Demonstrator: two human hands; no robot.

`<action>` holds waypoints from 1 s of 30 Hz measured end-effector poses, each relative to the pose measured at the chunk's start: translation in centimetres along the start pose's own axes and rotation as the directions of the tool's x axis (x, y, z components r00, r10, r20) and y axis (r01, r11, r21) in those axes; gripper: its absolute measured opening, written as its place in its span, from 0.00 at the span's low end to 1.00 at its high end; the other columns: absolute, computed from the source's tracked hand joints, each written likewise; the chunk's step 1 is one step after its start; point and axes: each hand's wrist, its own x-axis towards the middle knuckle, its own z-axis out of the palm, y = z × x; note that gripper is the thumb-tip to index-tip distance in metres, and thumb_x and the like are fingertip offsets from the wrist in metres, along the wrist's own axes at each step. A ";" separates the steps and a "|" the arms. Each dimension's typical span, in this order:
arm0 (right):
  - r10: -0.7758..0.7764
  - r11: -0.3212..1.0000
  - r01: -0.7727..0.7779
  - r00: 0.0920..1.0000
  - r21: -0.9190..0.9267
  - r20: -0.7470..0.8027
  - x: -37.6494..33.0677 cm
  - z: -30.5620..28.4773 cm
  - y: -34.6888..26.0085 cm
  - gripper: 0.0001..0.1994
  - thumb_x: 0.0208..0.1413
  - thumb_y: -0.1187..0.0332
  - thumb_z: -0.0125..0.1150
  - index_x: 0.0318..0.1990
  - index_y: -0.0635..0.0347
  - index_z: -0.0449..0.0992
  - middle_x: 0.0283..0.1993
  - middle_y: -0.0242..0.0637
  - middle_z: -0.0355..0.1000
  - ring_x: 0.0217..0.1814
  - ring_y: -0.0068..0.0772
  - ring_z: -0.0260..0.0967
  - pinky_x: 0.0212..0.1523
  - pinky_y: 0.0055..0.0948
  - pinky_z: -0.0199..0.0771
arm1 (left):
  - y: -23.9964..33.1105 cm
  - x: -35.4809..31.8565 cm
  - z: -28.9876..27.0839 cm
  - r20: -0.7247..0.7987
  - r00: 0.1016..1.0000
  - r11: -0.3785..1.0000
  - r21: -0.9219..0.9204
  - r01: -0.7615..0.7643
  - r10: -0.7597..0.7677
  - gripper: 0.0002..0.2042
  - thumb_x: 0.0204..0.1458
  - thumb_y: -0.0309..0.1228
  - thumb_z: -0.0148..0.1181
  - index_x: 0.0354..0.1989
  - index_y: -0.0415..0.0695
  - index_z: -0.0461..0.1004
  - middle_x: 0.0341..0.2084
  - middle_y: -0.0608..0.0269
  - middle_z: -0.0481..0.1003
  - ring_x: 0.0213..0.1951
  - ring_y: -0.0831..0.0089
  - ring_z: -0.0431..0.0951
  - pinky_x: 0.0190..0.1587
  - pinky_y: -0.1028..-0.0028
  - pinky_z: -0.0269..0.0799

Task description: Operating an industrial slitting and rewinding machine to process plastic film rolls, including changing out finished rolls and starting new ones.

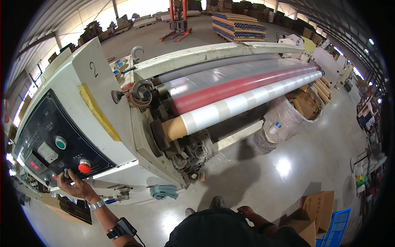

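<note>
My left hand (77,187) is at the lower part of the dark control panel (49,123), thumb and fingers closed round a small knob (66,173). Just right of it a red push button (84,166) sticks out, and higher up are a green button (61,143) and a small display with red digits (33,164). My right hand (246,211) hangs beside my body, away from the machine, its fingers loosely curled with nothing visible in them. Across the machine lies a white-and-grey striped roll (251,99) on a cardboard core (174,129), in front of a red roller (230,89) and clear film (230,76).
A plastic-lined bin (284,111) with cardboard tubes stands under the roll's far end. An open carton (319,210) and a blue crate (338,226) are at my lower right. A teal cloth (163,192) hangs from the machine. Farther off are stacked tubes (238,29) and an orange lift truck (178,24).
</note>
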 end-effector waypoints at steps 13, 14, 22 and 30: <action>0.045 0.988 -0.044 0.999 0.148 -0.007 1.2 0.8 2.6 0.19 0.55 0.56 0.54 0.44 0.63 0.76 0.36 0.37 0.75 0.34 0.31 0.71 0.34 0.33 0.73 | 0.1 0.1 -0.1 -0.013 1.000 0.999 -0.036 -0.024 0.023 0.11 0.54 0.29 0.60 0.44 0.40 0.70 0.39 0.61 0.68 0.36 0.73 0.69 0.37 0.74 0.68; -0.040 0.996 0.041 0.999 0.075 -0.007 1.4 0.7 3.6 0.18 0.55 0.56 0.54 0.43 0.63 0.76 0.36 0.37 0.75 0.33 0.31 0.71 0.34 0.33 0.73 | 0.2 0.0 0.1 -0.011 1.000 0.999 -0.041 -0.020 0.020 0.11 0.54 0.29 0.60 0.44 0.40 0.70 0.39 0.61 0.68 0.36 0.73 0.69 0.37 0.74 0.68; -0.155 0.987 0.153 0.988 0.053 0.028 1.7 0.7 3.8 0.10 0.39 0.66 0.62 0.31 0.57 0.73 0.29 0.40 0.73 0.35 0.47 0.72 0.34 0.40 0.72 | 0.0 0.0 0.3 -0.016 0.999 1.000 -0.007 -0.029 0.029 0.11 0.54 0.28 0.59 0.44 0.39 0.69 0.39 0.59 0.69 0.37 0.73 0.72 0.39 0.75 0.72; -0.187 0.981 0.191 0.979 -0.041 0.078 2.9 0.2 4.0 0.12 0.55 0.61 0.54 0.33 0.63 0.73 0.34 0.35 0.74 0.34 0.28 0.71 0.33 0.30 0.72 | 0.0 0.0 0.2 -0.006 1.000 0.999 -0.043 -0.028 0.028 0.13 0.54 0.28 0.59 0.46 0.39 0.68 0.39 0.61 0.69 0.36 0.74 0.69 0.37 0.75 0.68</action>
